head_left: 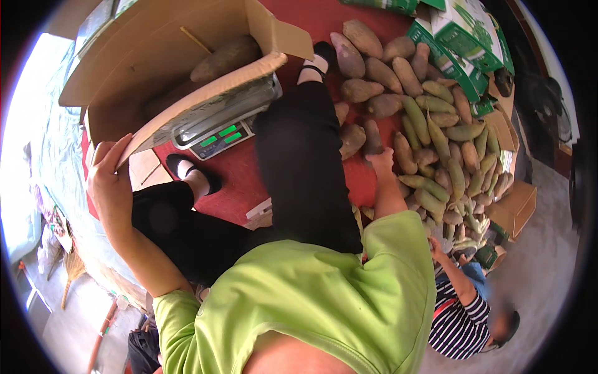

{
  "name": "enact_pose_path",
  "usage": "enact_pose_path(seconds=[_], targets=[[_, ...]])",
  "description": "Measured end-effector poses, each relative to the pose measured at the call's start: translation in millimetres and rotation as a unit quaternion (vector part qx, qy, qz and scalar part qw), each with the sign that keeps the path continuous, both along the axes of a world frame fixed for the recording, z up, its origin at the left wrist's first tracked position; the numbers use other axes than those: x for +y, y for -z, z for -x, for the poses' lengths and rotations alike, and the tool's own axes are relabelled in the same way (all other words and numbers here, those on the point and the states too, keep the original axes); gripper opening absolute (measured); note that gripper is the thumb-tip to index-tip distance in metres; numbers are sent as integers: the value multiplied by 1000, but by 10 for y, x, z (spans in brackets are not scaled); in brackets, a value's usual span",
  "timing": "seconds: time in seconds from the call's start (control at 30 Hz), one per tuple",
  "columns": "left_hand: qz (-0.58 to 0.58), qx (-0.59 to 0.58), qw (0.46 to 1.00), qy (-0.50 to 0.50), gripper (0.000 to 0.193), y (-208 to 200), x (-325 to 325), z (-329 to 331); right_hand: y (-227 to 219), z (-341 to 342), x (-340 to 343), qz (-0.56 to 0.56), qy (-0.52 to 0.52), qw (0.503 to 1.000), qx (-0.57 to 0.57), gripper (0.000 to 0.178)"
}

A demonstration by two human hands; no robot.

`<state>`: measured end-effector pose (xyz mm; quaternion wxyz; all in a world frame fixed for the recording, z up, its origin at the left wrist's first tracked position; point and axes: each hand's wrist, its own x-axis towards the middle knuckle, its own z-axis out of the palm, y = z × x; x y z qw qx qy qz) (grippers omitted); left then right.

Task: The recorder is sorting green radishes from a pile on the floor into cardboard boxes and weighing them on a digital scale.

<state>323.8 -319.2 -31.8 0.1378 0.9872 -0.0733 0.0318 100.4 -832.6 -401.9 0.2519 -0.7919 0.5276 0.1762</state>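
My left hand (111, 181) is closed on the edge of a flap of a brown cardboard box (165, 47), at the upper left. Inside the box lies a large brownish root vegetable (227, 57); a second dark shape behind the flap is partly hidden. The box rests on a digital scale (221, 140) with green lit displays. At the right, my right hand (381, 161) closes round the near end of a dark brown root vegetable (372, 136), low over the red floor covering (361, 177). Beside it spreads a big heap of brown and green root vegetables (439, 137).
Green and white cartons (467, 34) stand at the far right, with an open brown carton (514, 209) nearer. At the lower right is a person in a striped shirt (458, 330). Clear plastic sheeting (59, 143) hangs on the left, above a broom (73, 268).
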Motion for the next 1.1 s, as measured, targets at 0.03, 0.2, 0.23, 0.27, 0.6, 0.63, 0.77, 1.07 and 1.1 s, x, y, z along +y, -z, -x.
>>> enact_pose_path(seconds=[0.03, 0.2, 0.23, 0.27, 0.6, 0.63, 0.77, 1.07, 1.1], targets=[[-19, -6, 1000, -5, 35, -40, 28, 38, -53, -99, 128, 20, -26, 999, 22, 86], [-42, 6, 999, -25, 34, -126, -4, 81, -90, -244, 431, 66, -26, 993, 93, 89], [-28, 3, 999, -20, 34, -118, -62, 24, 204, 8, 199, 32, 36, 998, 31, 87], [-32, 3, 999, -12, 34, -102, -76, -4, 369, 130, 96, -10, 89, 996, -32, 85], [-43, -8, 999, -15, 28, -126, 17, 68, 211, 426, 595, -433, 346, 817, -159, 57], [-47, -12, 999, -14, 28, -127, 47, 91, 35, 373, 646, -444, 365, 800, -170, 53], [-44, -17, 999, 0, 26, -124, 43, 113, -816, 148, 730, -382, 379, 819, -200, 48], [-56, -7, 998, 4, 26, -121, 84, 144, -3082, -1276, 1099, -280, -67, 850, -442, 64], [-53, -9, 999, 9, 26, -119, 71, 136, -3281, -1433, 1166, -281, -113, 838, -454, 64]])
